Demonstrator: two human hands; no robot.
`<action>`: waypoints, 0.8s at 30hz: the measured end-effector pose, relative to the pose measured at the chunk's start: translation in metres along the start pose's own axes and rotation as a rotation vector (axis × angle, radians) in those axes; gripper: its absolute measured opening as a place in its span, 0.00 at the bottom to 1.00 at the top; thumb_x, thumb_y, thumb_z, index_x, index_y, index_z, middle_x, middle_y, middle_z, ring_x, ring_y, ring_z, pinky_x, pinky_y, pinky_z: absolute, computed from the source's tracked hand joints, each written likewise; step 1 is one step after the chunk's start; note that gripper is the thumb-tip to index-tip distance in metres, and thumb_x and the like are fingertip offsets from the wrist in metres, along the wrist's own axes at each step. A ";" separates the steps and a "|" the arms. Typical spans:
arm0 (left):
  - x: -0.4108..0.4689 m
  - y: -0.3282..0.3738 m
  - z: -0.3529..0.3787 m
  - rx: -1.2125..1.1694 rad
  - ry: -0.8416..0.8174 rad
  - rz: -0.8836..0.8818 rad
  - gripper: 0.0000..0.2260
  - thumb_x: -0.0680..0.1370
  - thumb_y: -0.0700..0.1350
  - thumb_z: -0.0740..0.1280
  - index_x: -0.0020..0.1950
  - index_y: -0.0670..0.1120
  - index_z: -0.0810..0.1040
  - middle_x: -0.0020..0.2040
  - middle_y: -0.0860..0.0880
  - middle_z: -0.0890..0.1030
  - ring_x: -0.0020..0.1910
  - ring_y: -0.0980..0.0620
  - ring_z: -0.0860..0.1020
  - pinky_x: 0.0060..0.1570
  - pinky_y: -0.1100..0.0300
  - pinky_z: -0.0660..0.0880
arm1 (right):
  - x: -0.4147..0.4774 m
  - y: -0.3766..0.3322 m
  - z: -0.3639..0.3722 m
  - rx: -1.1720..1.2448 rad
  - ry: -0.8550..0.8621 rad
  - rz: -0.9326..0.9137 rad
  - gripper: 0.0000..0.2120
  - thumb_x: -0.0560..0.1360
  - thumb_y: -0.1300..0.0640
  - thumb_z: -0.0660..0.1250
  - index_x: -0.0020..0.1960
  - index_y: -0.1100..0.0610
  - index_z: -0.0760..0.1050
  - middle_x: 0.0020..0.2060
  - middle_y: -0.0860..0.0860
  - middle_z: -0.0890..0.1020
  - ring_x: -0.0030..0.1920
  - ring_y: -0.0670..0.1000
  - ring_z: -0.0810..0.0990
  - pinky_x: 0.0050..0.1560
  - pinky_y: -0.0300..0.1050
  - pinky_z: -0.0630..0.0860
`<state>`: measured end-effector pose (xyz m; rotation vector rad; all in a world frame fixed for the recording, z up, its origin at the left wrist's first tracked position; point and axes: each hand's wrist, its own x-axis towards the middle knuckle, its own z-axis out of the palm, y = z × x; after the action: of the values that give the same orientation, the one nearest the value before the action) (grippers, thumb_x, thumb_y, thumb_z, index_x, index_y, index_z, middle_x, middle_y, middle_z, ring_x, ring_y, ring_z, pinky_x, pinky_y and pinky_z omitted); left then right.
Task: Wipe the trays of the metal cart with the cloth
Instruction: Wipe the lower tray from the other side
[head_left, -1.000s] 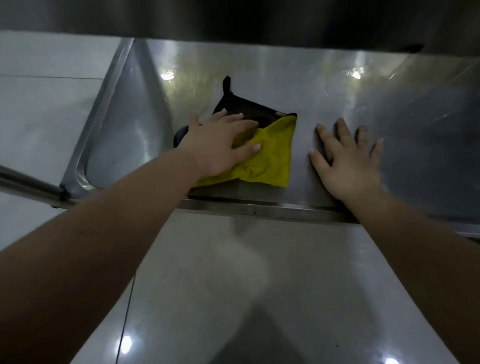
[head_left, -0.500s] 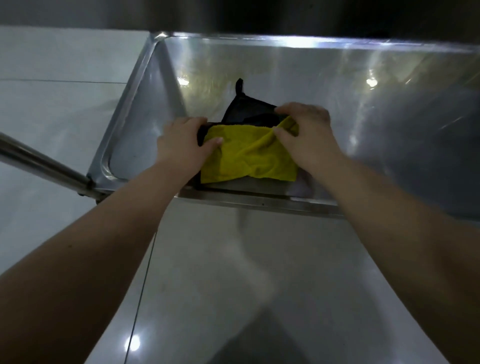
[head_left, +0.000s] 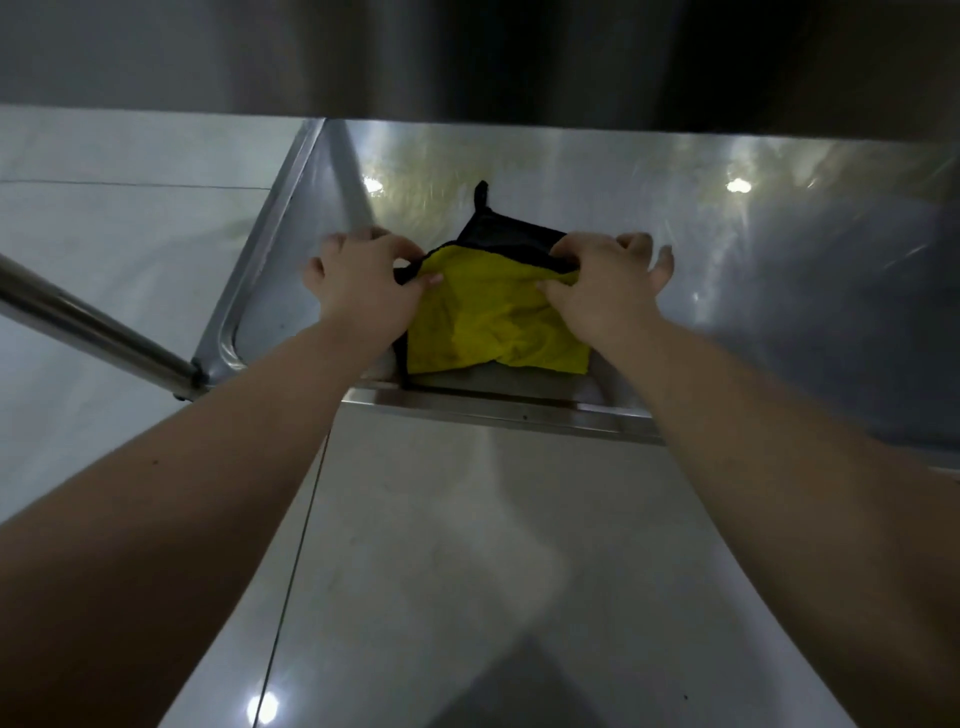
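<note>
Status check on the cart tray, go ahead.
Left hand and right hand both pinch the cloth at its far edge. Cloth lies on the tray, near its left end. Nothing blocks the hands.

Both my arms reach forward; my left hand (head_left: 363, 283) and right hand (head_left: 605, 286) each pinch the cloth (head_left: 483, 325), fingers curled.

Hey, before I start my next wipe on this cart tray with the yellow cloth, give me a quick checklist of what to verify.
1. The left hand grips the left edge of the cloth: ok.
2. The right hand pinches its right edge: ok.
3. The cloth lies inside the tray, near its front edge: ok.
4. The cloth is spread flat: not ok, yellow layer folded over black and wrinkled.
5. The tray is already clean: cannot tell, glare and dim light.
</note>
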<state>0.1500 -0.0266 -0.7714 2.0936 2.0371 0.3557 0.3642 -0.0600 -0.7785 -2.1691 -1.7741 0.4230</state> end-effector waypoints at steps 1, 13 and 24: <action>0.002 0.001 -0.005 -0.033 0.020 0.033 0.15 0.76 0.60 0.67 0.59 0.57 0.80 0.67 0.52 0.73 0.69 0.43 0.64 0.63 0.48 0.58 | -0.002 0.002 -0.005 0.046 0.021 0.000 0.15 0.77 0.47 0.66 0.63 0.46 0.74 0.53 0.47 0.74 0.70 0.57 0.60 0.73 0.62 0.41; 0.050 0.067 0.039 0.039 -0.158 0.230 0.24 0.82 0.56 0.59 0.78 0.56 0.60 0.79 0.48 0.58 0.77 0.44 0.56 0.74 0.48 0.57 | 0.014 0.029 -0.008 0.056 0.109 0.007 0.23 0.78 0.48 0.61 0.72 0.50 0.69 0.70 0.56 0.70 0.70 0.61 0.66 0.67 0.54 0.65; 0.002 0.047 0.061 0.177 -0.347 0.332 0.24 0.83 0.60 0.44 0.79 0.64 0.43 0.81 0.53 0.41 0.79 0.48 0.38 0.73 0.35 0.38 | -0.016 0.028 0.038 -0.308 -0.183 -0.180 0.27 0.83 0.40 0.46 0.79 0.40 0.44 0.80 0.46 0.43 0.77 0.59 0.33 0.71 0.72 0.36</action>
<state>0.2133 -0.0243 -0.8151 2.4002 1.5776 -0.1422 0.3700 -0.0786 -0.8241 -2.1978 -2.2441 0.3319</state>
